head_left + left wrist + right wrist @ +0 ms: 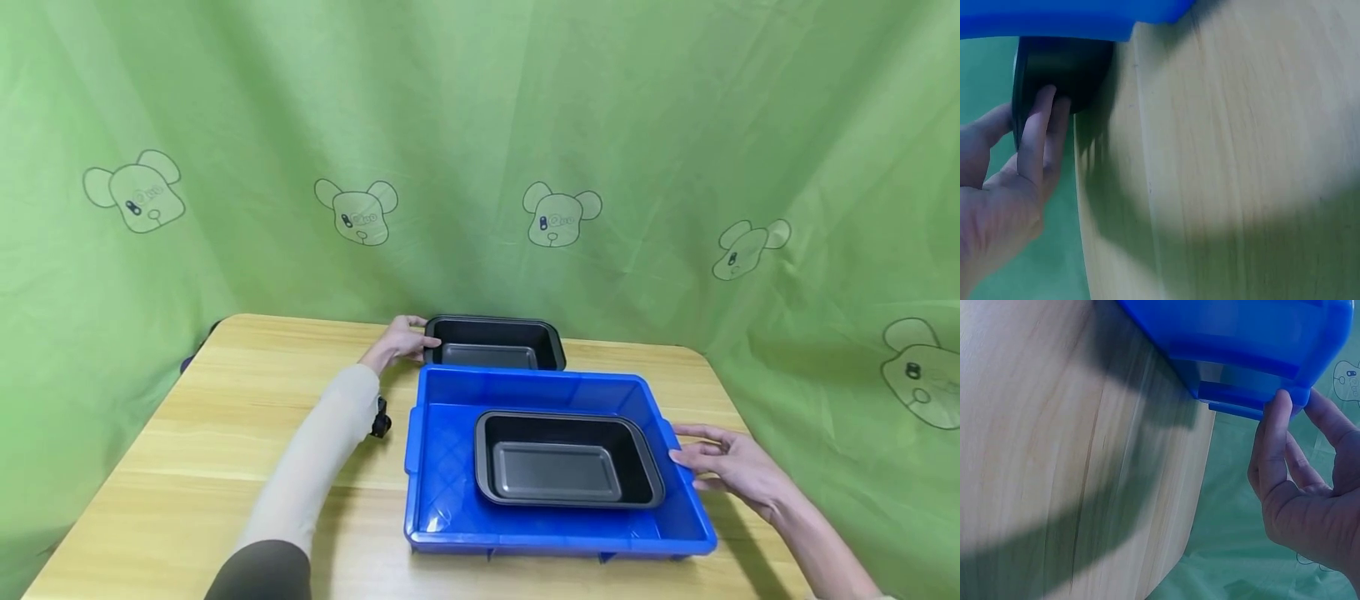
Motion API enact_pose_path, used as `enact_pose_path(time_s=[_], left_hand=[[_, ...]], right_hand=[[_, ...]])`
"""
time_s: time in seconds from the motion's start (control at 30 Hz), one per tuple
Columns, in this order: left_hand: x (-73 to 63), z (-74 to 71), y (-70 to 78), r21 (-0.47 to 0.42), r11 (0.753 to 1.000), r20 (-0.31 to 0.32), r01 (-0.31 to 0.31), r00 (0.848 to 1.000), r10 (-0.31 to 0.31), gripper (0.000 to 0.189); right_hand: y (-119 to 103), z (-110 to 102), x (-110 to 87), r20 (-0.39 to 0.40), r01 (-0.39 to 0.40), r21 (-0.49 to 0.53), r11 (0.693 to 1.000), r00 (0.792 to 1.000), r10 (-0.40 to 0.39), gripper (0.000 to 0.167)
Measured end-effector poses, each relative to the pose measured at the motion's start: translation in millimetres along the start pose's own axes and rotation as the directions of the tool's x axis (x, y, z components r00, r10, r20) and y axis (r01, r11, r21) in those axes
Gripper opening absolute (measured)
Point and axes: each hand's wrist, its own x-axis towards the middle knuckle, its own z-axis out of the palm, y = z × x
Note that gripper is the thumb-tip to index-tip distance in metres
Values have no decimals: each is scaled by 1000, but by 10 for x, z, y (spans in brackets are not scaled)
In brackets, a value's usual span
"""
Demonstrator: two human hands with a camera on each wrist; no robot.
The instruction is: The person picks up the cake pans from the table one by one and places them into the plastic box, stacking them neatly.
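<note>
A dark loaf pan (495,340) sits at the far edge of the table, partly hidden behind a blue plastic bin (450,450). My left hand (403,340) pinches that pan's left end, thumb over the rim and fingers against the outer wall; the left wrist view shows the fingers (1036,134) on the dark side. Inside the bin lies a second loaf pan (566,458) of the same kind, its opening facing up. With thumb and fingertips my right hand (738,471) holds the bin's right rim, also visible in the right wrist view as a blue edge (1260,369).
The wooden table (247,408) extends left and in front of the bin. A green curtain (450,125) with printed bear heads hangs behind and around it. Some small black object (381,418) shows beside my left forearm.
</note>
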Motion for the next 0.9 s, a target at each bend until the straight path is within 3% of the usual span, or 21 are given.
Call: enact_pose_path(time_s=[0.47,0.67,0.9], left_hand=[[-74,13,32,-83,996,-91,36,995,-43,59],[-127,-30,63,-147,988,-108,46,992,-62,58],[-185,-93,147,-147,987,-116,66,990,-83,61]], right_hand=[[-7,22,-11,3,4,13,1000,1000,-4,72],[1,12,-12,3,11,15,1000,1000,-11,72],[-21,8,-24,1,13,25,1000,1000,-13,70]])
